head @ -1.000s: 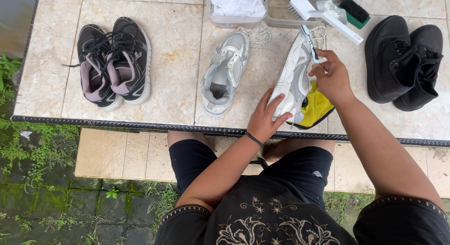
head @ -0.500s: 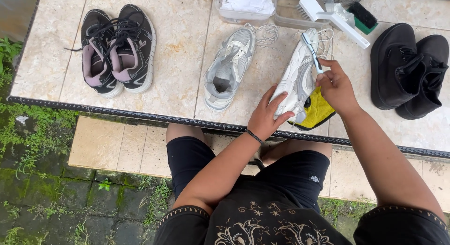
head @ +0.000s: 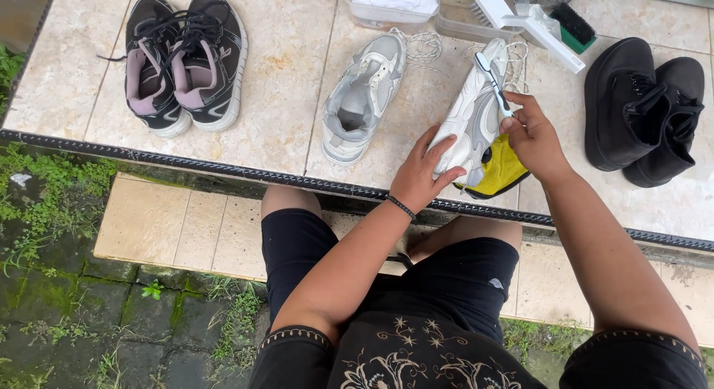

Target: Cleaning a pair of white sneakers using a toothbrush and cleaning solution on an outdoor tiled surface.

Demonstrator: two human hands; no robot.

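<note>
My left hand presses against the heel end of a white sneaker tilted on its side over a yellow cloth on the tiled ledge. My right hand grips a toothbrush whose head lies on the sneaker's upper side. The matching white and grey sneaker lies flat to the left, its laces pulled out beside it.
A black and pink pair of sneakers sits at the left of the ledge, a black pair at the right. Clear plastic tubs, a white brush and a black-and-green brush stand at the far edge. Mossy paving lies below.
The toothbrush has shifted slightly along the white sneaker and my left hand has adjusted its hold on the heel. The view has drifted a little.
</note>
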